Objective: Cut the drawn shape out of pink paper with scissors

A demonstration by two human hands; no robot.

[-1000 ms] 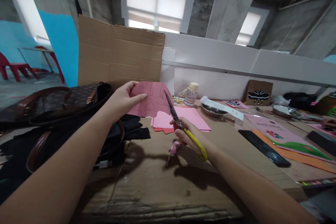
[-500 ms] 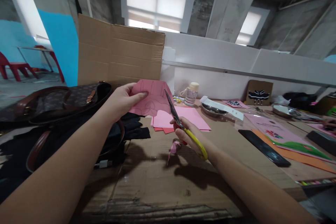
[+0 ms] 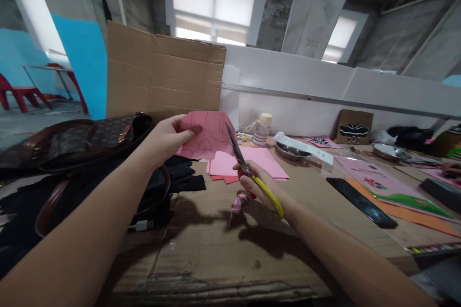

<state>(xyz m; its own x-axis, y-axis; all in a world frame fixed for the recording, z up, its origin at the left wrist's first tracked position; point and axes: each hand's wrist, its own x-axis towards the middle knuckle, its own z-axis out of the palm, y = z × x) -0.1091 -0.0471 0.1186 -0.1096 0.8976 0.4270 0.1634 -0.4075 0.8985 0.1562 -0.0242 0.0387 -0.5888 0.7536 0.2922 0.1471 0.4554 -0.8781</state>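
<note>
My left hand (image 3: pixel 173 136) pinches the left edge of a pink paper sheet (image 3: pixel 211 141) with outlines drawn on it, held up above the table. In my right hand (image 3: pixel 257 180) is a pair of scissors (image 3: pixel 239 153) with yellow and red handles, its blades pointing up at the sheet's right edge. The blades look nearly closed; whether they grip paper I cannot tell. Below my right hand a small curled pink paper scrap (image 3: pixel 237 202) lies on the cardboard (image 3: pixel 212 254). Behind the hands rests a stack of pink and red paper (image 3: pixel 264 160).
A brown handbag (image 3: pixel 82 136) and black cloth (image 3: pixel 185 177) lie at left. A bottle (image 3: pixel 262 129), a metal bowl (image 3: pixel 291 151) and a black phone (image 3: pixel 360 201) are on the right side. An upright cardboard panel (image 3: pixel 165 74) stands behind. Another person's hand (image 3: pixel 452 172) shows far right.
The pink sheet has tilted slightly in my left hand, its lower edge shifting a little. My right hand and the scissors hold almost the same position.
</note>
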